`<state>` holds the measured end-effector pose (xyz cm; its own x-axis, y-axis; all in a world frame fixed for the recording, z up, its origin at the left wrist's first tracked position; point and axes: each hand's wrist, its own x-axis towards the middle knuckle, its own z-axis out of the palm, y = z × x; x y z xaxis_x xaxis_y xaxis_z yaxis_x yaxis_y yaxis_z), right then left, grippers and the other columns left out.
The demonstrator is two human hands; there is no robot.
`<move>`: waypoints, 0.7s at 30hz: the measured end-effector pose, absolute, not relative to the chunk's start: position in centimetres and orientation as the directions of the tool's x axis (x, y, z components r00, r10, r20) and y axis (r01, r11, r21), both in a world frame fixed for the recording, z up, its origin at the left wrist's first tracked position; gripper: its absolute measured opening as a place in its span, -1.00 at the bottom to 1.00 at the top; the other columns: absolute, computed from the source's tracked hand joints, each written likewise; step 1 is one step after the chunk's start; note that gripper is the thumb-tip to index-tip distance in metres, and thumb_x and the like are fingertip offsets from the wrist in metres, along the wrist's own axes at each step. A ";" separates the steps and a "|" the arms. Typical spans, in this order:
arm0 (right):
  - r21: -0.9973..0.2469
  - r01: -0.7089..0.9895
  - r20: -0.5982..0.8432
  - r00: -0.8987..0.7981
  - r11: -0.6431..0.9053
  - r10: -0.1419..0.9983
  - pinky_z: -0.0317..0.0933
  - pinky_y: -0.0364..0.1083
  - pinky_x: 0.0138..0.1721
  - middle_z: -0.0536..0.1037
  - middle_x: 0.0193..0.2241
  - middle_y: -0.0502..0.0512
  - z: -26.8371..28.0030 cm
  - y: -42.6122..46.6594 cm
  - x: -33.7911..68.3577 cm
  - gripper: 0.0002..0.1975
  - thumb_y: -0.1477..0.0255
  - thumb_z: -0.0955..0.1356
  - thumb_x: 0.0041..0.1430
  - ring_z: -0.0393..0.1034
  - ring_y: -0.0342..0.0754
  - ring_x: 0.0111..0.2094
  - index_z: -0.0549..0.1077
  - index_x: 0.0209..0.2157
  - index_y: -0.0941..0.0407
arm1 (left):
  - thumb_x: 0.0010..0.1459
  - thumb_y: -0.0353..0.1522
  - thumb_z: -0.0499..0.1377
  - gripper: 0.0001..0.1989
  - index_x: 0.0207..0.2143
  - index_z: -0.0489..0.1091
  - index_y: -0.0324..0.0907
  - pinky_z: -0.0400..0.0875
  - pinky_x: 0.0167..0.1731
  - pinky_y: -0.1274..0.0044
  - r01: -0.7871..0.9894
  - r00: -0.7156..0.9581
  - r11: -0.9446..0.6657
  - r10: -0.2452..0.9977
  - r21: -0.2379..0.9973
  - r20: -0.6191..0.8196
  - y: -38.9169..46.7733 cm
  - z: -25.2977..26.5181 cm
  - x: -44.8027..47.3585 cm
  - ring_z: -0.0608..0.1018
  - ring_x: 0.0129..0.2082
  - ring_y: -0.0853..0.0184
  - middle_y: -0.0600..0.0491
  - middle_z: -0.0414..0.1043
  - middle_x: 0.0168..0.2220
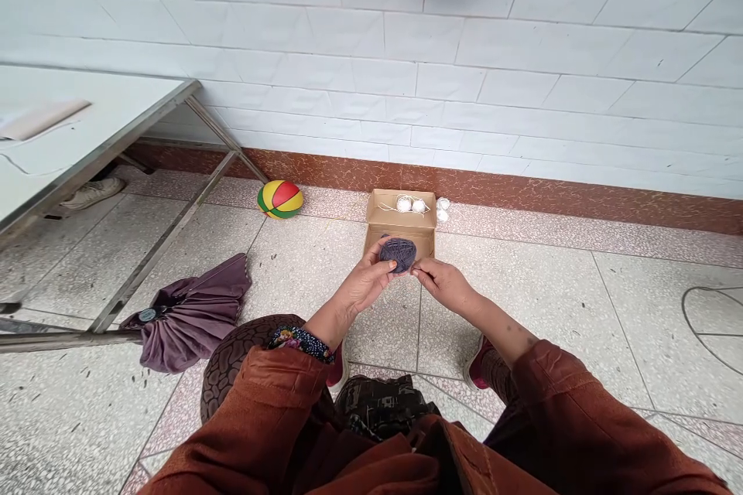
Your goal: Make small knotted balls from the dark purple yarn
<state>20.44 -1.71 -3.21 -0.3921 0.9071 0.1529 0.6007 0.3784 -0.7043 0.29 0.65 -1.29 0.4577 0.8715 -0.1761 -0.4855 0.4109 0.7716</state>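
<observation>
A ball of dark grey-purple yarn (398, 250) is held in my left hand (371, 276), thumb across its front. Just to its right, my right hand (442, 283) is closed in a pinch near the ball's lower edge; the fingertips seem to hold the yarn's strand, though the strand itself is too thin to follow. Beyond both hands an open cardboard box (372, 201) sits on the floor against the wall. Balls of white yarn (411, 205) lie in its far part, and more white yarn (443, 205) rests beside its right edge. My hands partly hide the box's near part.
A multicoloured ball (280, 199) lies left of the box by the wall. Further left stands a metal-framed table (191, 89), with a purple folded umbrella (191, 309) on the floor by its leg. A thin wire loop (690, 325) lies at the right.
</observation>
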 end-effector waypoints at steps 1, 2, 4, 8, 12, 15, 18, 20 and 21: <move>-0.706 0.574 0.170 -0.431 0.414 0.886 0.25 -0.13 -0.26 0.52 -0.36 0.05 -3.0 -1.9 20.4 -0.84 0.40 0.24 0.38 0.42 -0.07 -0.33 0.42 -0.27 0.08 | -0.03 -0.43 0.34 -0.44 0.07 0.36 -0.09 0.32 0.05 0.34 -0.467 0.430 0.375 0.887 0.801 -0.165 0.8 -1.4 0.3 0.46 0.04 0.22 -0.05 0.36 0.15; -0.710 0.543 0.189 -0.467 0.448 0.864 0.25 -0.13 -0.27 0.51 -0.37 0.04 -2.6 -2.1 20.3 -0.84 0.38 0.24 0.38 0.41 -0.08 -0.34 0.43 -0.27 0.08 | -0.04 -0.44 0.34 -0.44 0.06 0.36 -0.09 0.28 0.08 0.35 -0.435 0.404 0.338 0.902 0.835 -0.154 1.0 -1.5 0.3 0.45 0.06 0.23 -0.04 0.36 0.15; -0.729 0.474 0.229 -0.511 0.494 0.828 0.25 -0.13 -0.28 0.49 -0.40 0.03 -1.9 -2.4 20.2 -0.83 0.35 0.25 0.38 0.40 -0.09 -0.36 0.44 -0.26 0.08 | -0.04 -0.43 0.34 -0.43 0.07 0.35 -0.10 0.22 0.13 0.37 -0.333 0.375 0.264 0.918 0.905 -0.130 1.2 -1.8 0.3 0.43 0.07 0.23 -0.03 0.37 0.13; -0.767 0.390 0.311 -0.471 0.510 0.826 0.27 -0.13 -0.28 0.51 -0.40 0.04 -0.7 -2.4 20.6 -0.80 0.32 0.26 0.38 0.41 -0.10 -0.36 0.46 -0.27 0.08 | -0.01 -0.40 0.30 -0.34 0.17 0.24 -0.09 0.25 0.10 0.36 -0.045 0.461 0.137 0.882 0.990 -0.101 1.0 -2.4 0.4 0.43 0.04 0.21 -0.04 0.34 0.12; -0.714 0.451 0.361 -0.419 0.536 0.833 0.26 -0.12 -0.30 0.49 -0.41 0.05 -0.8 -1.9 21.5 -0.77 0.28 0.28 0.37 0.40 -0.08 -0.35 0.50 -0.29 0.08 | -0.07 -0.42 0.29 -0.21 0.24 0.15 -0.11 0.31 0.03 0.31 0.157 0.563 0.019 0.819 0.987 -0.105 0.2 -1.9 0.8 0.43 0.02 0.14 -0.10 0.29 0.13; -0.704 0.473 0.382 -0.377 0.530 0.844 0.26 -0.12 -0.31 0.48 -0.42 0.05 -1.2 -1.5 21.7 -0.73 0.23 0.29 0.36 0.39 -0.08 -0.37 0.52 -0.31 0.07 | -0.09 -0.45 0.26 -0.09 0.32 0.01 -0.11 0.28 0.07 0.28 0.166 0.666 0.001 0.738 0.986 -0.113 -0.2 -1.2 0.9 0.42 0.04 0.11 -0.10 0.31 0.12; -0.754 0.457 0.347 -0.332 0.471 0.877 0.27 -0.12 -0.28 0.50 -0.41 0.05 -1.5 -1.3 21.7 -0.74 0.22 0.31 0.33 0.40 -0.08 -0.34 0.52 -0.33 0.06 | -0.08 -0.42 0.27 -0.14 0.29 0.06 -0.12 0.19 0.14 0.24 0.123 0.733 0.005 0.674 0.992 -0.094 -0.1 -1.1 0.8 0.35 0.13 0.05 -0.09 0.29 0.16; -0.785 0.451 0.310 -0.306 0.424 0.900 0.27 -0.11 -0.27 0.50 -0.42 0.04 -1.6 -1.2 21.5 -0.76 0.22 0.33 0.31 0.40 -0.08 -0.35 0.52 -0.35 0.06 | -0.08 -0.40 0.29 -0.17 0.27 0.11 -0.11 0.14 0.17 0.22 0.086 0.763 0.041 0.640 0.995 -0.093 -0.1 -1.3 0.6 0.30 0.17 0.02 -0.08 0.26 0.18; -0.797 0.450 0.296 -0.293 0.404 0.909 0.27 -0.11 -0.27 0.50 -0.42 0.04 -1.6 -1.2 21.5 -0.76 0.23 0.34 0.30 0.40 -0.08 -0.35 0.51 -0.37 0.07 | -0.08 -0.39 0.29 -0.17 0.27 0.11 -0.10 0.11 0.18 0.21 0.067 0.772 0.068 0.628 0.995 -0.094 -0.2 -1.4 0.5 0.29 0.18 0.01 -0.08 0.25 0.19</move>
